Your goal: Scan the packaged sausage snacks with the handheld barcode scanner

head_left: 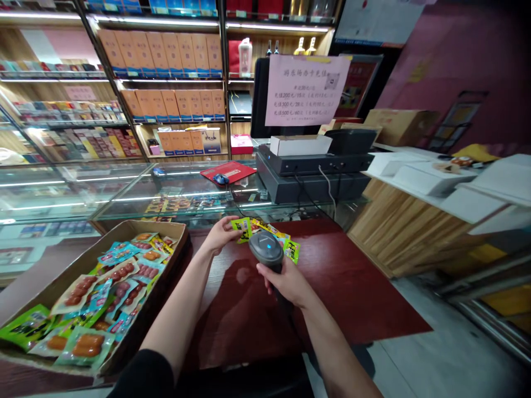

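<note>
My right hand (286, 282) is wrapped round the handle of a dark grey barcode scanner (266, 247), which has a small blue light on top. Between the fingers of my left hand (221, 234) is a green snack packet (242, 229), held up just left of the scanner's head. More snack packets lie on the dark red tabletop (332, 287) behind the scanner, partly hidden by it; one green packet (292, 250) shows to its right. At the left stands a cardboard box (182, 235) full of sealed snack packs, some with sausages (78, 291).
Beyond the table is a glass display counter (186, 188) with a red mat (238, 170) and a blue mouse (220, 179). A monitor (260, 99) with a pink notice and a dark till (307, 182) stand ahead. White boxes (427, 179) sit at the right; shelves line the back.
</note>
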Demonstrator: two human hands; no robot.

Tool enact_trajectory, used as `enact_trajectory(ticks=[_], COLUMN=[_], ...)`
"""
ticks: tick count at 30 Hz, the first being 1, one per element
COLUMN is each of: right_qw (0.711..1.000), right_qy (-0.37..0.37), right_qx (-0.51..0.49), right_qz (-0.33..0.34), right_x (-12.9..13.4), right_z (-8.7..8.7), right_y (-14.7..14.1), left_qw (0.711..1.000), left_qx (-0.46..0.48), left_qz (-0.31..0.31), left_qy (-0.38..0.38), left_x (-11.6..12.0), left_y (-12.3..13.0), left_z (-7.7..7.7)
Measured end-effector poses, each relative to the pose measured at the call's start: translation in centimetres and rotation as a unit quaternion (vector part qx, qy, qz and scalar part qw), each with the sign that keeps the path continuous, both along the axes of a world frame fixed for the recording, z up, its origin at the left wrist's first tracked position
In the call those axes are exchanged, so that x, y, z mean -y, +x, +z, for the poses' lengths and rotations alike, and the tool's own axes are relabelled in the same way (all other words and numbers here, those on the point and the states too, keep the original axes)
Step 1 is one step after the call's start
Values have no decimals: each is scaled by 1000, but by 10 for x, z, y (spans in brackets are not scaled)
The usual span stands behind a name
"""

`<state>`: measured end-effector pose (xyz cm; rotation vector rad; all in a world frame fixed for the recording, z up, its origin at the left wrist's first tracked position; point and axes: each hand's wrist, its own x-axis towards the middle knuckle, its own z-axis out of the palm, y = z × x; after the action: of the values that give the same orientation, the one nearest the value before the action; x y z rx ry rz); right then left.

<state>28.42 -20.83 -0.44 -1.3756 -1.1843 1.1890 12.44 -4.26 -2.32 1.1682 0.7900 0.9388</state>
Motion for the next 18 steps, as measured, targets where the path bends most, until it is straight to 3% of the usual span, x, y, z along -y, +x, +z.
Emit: enact_trajectory(ticks=[6, 11, 18], right_qw=[999, 998, 999], right_qy=[14, 27, 19], right_qx=[43, 51, 28], right_qz=[-5, -6, -12], right_x=[-17, -27, -17], right_z=[6, -3, -21], right_y=[9, 11, -12], left_qw=[995, 986, 974], left_qx=[-75, -99, -199], left_qz=[-58, -132, -84], left_qy=[26, 3, 73], left_x=[-28, -51, -52], left_y=[2, -1, -14], left_z=[16, 23, 33])
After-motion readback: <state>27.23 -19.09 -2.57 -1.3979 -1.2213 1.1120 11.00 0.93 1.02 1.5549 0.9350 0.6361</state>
